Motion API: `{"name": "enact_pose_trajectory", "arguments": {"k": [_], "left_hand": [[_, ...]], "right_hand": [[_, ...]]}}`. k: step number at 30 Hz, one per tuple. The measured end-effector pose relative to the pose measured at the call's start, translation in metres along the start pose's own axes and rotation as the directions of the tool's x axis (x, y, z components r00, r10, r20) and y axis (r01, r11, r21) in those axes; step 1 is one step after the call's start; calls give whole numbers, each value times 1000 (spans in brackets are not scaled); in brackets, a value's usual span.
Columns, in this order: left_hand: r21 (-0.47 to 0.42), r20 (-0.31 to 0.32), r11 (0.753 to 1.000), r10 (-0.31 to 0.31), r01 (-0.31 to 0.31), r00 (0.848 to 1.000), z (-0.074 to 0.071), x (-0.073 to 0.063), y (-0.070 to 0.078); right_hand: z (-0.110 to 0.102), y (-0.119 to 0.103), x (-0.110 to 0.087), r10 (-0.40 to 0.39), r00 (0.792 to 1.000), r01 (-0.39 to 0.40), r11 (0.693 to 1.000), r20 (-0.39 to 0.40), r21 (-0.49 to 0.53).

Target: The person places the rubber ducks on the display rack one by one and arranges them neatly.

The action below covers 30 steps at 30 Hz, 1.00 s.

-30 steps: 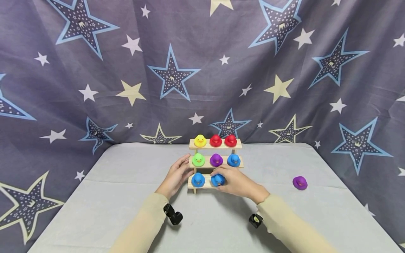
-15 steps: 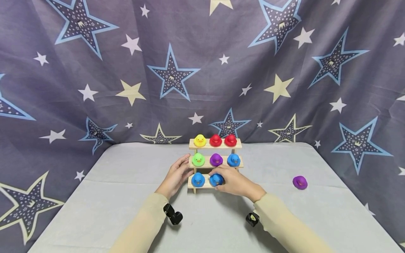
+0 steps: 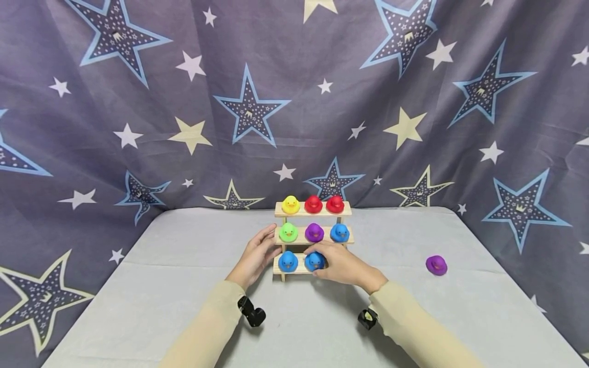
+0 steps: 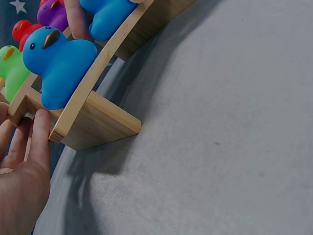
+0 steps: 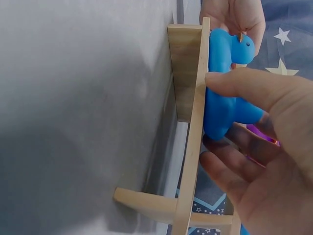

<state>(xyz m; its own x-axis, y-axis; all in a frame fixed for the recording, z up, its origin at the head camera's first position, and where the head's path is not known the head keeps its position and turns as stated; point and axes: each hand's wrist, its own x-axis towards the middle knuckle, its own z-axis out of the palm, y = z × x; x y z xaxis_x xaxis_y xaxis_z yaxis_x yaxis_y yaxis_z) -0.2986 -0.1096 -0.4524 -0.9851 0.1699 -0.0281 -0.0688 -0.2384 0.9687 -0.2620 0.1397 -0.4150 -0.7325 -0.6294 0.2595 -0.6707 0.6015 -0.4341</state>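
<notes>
A three-tier wooden stand (image 3: 298, 271) holds rubber ducks on every step. My right hand (image 3: 344, 265) grips a blue rubber duck (image 3: 315, 261) on the lowest step, thumb in front and fingers around its far side. In the right wrist view the held duck's base lies against the board, beside another blue duck (image 5: 217, 46). At the stand's left end my left hand (image 3: 254, 257) touches the wood with nearly straight fingers (image 4: 41, 134). Above are a green duck (image 3: 288, 232), a purple duck (image 3: 315, 233) and a third blue duck (image 3: 340, 233).
On the top step sit a yellow duck (image 3: 291, 205) and two red ducks, one red duck (image 3: 314, 204) in the middle. A loose purple duck (image 3: 436, 265) lies to the right on the grey tablecloth (image 3: 184, 286). A star-patterned curtain (image 3: 294, 133) hangs behind.
My right hand has shifted slightly left with the blue duck, which now sits closer to the duck at its left. The left hand and the stand have stayed put.
</notes>
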Motion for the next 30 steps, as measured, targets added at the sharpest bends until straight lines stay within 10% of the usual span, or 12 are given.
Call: {"name": "enact_pose_trajectory", "arguments": {"k": [30], "left_hand": [[-1, 12, 1000, 6, -6, 1000, -1, 0, -1]], "right_hand": [[-16, 13, -25, 73, 997, -73, 997, 12, 10]]}}
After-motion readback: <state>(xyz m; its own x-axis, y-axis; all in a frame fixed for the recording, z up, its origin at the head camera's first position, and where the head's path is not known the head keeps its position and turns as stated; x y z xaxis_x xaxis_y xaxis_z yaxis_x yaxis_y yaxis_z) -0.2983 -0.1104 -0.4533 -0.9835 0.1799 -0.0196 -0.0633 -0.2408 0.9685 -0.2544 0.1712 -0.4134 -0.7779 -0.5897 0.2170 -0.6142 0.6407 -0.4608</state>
